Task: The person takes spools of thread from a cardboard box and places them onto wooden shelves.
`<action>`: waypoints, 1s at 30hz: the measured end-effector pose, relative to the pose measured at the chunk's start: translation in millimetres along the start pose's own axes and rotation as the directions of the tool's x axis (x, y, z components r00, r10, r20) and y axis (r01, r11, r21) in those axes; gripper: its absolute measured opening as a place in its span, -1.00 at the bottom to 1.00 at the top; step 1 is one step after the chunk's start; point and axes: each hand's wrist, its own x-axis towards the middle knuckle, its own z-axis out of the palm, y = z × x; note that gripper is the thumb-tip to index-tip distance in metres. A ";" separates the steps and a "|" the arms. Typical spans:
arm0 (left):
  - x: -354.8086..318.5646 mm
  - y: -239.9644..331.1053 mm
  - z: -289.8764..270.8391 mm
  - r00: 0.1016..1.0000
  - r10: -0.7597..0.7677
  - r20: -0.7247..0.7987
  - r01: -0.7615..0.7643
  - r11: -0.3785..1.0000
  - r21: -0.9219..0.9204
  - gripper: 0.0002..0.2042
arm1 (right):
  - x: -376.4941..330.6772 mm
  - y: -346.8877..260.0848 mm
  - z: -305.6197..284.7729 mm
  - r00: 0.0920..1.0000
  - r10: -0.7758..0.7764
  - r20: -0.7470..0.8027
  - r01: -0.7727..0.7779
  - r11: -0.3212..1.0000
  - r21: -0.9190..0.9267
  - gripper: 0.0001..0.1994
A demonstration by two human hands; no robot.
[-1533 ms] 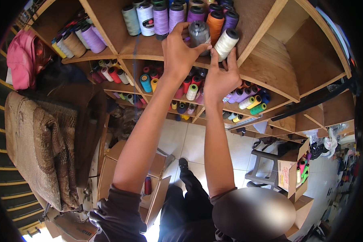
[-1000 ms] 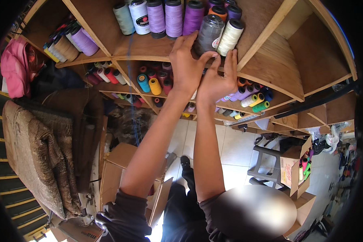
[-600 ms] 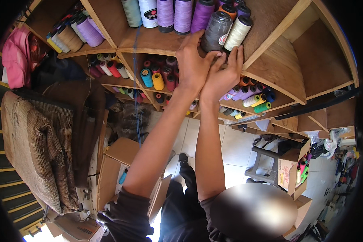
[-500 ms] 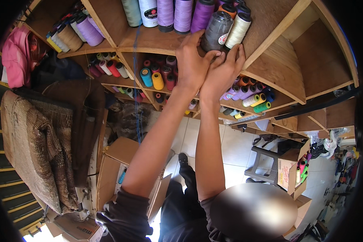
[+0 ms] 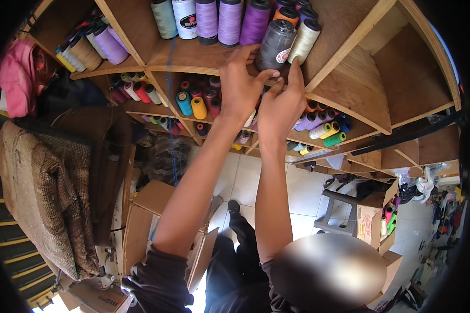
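Head view, grey spool: my left hand (image 5: 241,86) and my right hand (image 5: 281,101) are both up at the wooden shelf (image 5: 193,57), at the foot of the grey thread cone (image 5: 274,46).
Where it stands: tilted on the shelf board, touching the cream cone (image 5: 305,40) on its right, with a row of purple cones (image 5: 230,21) just to its left.
Left hand: fingers spread, thumb and fingertips against the grey cone's lower edge; I cannot tell whether it truly pinches.
Right hand: fingers held together and pointing up, tips touching the base of the grey and cream cones, not closed round either.
Handling, as I judge it: light, with a stiff core under tightly wound thread; the wound surface grips well but can snag or unwind, and a tall cone tips easily.
Where to hold: round the broad lower body, or under the base rim, not by the loose thread.
Against the earlier pictures: the grey cone was lifted clear in my left hand with the cream one in my right; now both rest on the board and my hands sit lower, at their bases.
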 end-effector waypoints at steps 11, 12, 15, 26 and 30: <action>-6.2 5.0 7.9 0.999 -0.004 0.037 0.003 1.000 0.008 -0.43 | 4.8 12.5 -11.9 0.987 0.083 0.136 -0.097 0.990 0.100 -0.50; -7.2 4.4 9.0 0.998 0.017 0.054 -0.017 1.000 0.011 -0.43 | 3.7 11.8 -14.1 0.989 0.088 0.121 -0.106 0.984 0.145 -0.51; -6.6 2.7 13.6 0.998 0.016 0.056 -0.016 1.000 0.001 -0.45 | 0.0 12.7 -17.6 0.993 0.090 0.077 -0.102 0.979 0.179 -0.53; -13.4 5.6 29.9 0.999 -0.002 0.042 0.008 0.989 -0.150 -0.51 | -28.3 16.1 -29.1 0.999 0.010 -0.050 -0.003 0.989 0.145 -0.57; -14.1 6.6 30.8 0.998 0.053 0.034 -0.049 0.992 -0.118 -0.48 | -30.6 18.4 -27.4 0.998 0.006 -0.058 0.004 0.986 0.169 -0.55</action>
